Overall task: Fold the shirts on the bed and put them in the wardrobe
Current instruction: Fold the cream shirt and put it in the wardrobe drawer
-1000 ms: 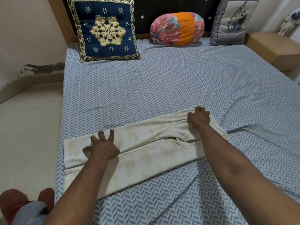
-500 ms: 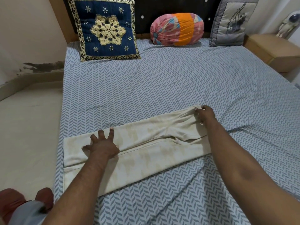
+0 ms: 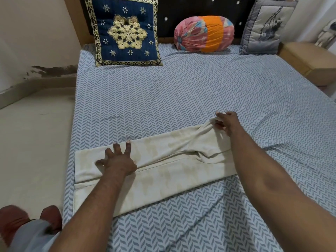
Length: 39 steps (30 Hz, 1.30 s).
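A cream shirt (image 3: 163,168) lies folded into a long narrow band on the near part of the bed (image 3: 181,99). Its length runs from about 8 o'clock up toward 2 o'clock across the blue-and-white patterned sheet. A lengthwise fold line runs along its middle, and its left end lies at the bed's left edge.

The person's left hand (image 3: 118,162) rests palm down on the left part of the shirt, at about 7 o'clock in the view. Its fingers (image 3: 128,148) are straight and spread wide, pointing toward 12 o'clock. The palm presses the cloth flat and grips nothing.

The right hand (image 3: 227,122) is at the far right end of the shirt, at about 2 o'clock from the left hand. Its fingers (image 3: 219,124) are curled and pinch the bunched end of the cloth, which gathers into creases leading up to the grip. Whether that end is lifted clear of the sheet cannot be told. The two hands are well apart, one toward each end of the shirt.

At the head of the bed, at 12 o'clock, a round pink and orange bolster (image 3: 203,34) lies against the dark headboard (image 3: 181,8). A blue cushion (image 3: 125,31) with a gold flower leans at 11 o'clock, and a grey cushion (image 3: 267,27) leans at 1 o'clock. A wooden bedside table (image 3: 309,59) stands just beside the bed at 2 o'clock. The pale floor (image 3: 32,142) lies at 9 o'clock.
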Tool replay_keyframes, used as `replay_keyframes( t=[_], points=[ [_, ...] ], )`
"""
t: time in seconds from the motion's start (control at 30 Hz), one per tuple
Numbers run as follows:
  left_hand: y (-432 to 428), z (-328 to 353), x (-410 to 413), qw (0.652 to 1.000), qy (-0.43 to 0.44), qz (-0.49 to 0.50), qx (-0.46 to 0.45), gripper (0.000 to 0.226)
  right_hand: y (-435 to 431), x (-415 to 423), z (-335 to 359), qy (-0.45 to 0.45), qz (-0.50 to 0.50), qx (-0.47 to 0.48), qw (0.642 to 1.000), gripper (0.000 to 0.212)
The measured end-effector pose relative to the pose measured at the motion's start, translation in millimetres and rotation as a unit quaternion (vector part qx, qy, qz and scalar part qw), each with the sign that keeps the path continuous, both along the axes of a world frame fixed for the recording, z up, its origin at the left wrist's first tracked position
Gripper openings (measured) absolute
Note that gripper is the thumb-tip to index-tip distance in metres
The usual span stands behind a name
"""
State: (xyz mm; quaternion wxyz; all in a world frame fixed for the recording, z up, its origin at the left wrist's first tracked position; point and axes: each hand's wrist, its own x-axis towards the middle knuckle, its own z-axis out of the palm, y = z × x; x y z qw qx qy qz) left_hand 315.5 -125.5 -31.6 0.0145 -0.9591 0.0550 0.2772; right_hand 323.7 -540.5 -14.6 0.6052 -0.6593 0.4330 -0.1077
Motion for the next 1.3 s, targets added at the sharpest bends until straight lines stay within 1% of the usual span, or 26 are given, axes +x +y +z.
replay_keyframes(
  t=[0.13,0.2,0.23,0.3,0.33,0.37,0.43,0.5,0.6,0.67,0.7,0.8,0.9,0.97,1.07,1.13,1.23,1.3],
  points=[
    [0,0,0,1.000,0.003,0.000,-0.001,0.084,-2,-15,-11,0.007,-0.017,-0.010,1.000,0.068],
    [1,1,0,1.000,0.004,-0.001,-0.001,0.084,-26,-20,-32,0.030,-0.036,-0.050,0.998,0.081],
    [1,1,0,1.000,0.006,-0.002,-0.001,0.084,-42,-20,-45,0.033,-0.044,-0.053,0.997,0.089],
    [1,2,1,1.000,0.010,-0.002,-0.002,0.085,-43,-25,-39,0.012,-0.042,-0.016,0.999,0.102],
    [1,2,2,1.000,0.011,-0.001,-0.003,0.085,-27,-30,-21,0.006,-0.039,0.019,0.999,0.102],
    [0,2,2,1.000,0.011,0.000,-0.003,0.085,-13,-35,-6,-0.001,-0.029,0.053,0.998,0.099],
    [1,1,2,1.000,0.010,0.001,-0.003,0.084,-6,-38,3,-0.008,0.013,0.100,0.995,0.088],
    [2,0,1,1.000,0.008,0.000,-0.003,0.084,-4,-41,4,0.005,0.051,0.116,0.992,0.085],
    [2,0,1,1.000,0.007,0.001,-0.004,0.085,-3,-43,0,0.008,0.074,0.112,0.991,0.091],
    [2,0,1,1.000,0.006,0.001,-0.003,0.085,-3,-43,-1,-0.008,0.079,0.084,0.993,0.094],
    [2,0,1,1.000,0.005,0.000,-0.003,0.084,-3,-43,-2,-0.009,0.080,0.056,0.995,0.091],
    [3,-1,0,1.000,0.005,0.000,-0.005,0.084,0,-40,-3,-0.001,0.058,-0.005,0.998,0.071],
    [2,-1,0,1.000,0.006,-0.001,-0.008,0.084,-2,-36,-5,-0.006,0.025,-0.005,1.000,0.053],
    [2,-2,0,1.000,0.004,-0.001,-0.006,0.084,-5,-35,-6,-0.002,-0.005,-0.013,1.000,0.044],
    [2,-1,0,1.000,0.005,0.000,-0.010,0.084,-12,-39,-10,-0.001,-0.042,-0.052,0.998,0.042],
    [2,-1,-1,1.000,0.002,0.001,-0.012,0.084,-16,-44,-14,-0.015,-0.039,-0.035,0.999,0.042],
    [3,-2,-1,1.000,0.000,0.001,-0.013,0.084,-20,-51,-22,-0.030,-0.039,0.027,0.998,0.036],
    [3,-2,-1,1.000,0.001,-0.001,-0.011,0.084,-25,-56,-29,0.000,-0.048,-0.002,0.999,0.040]
  ],
)
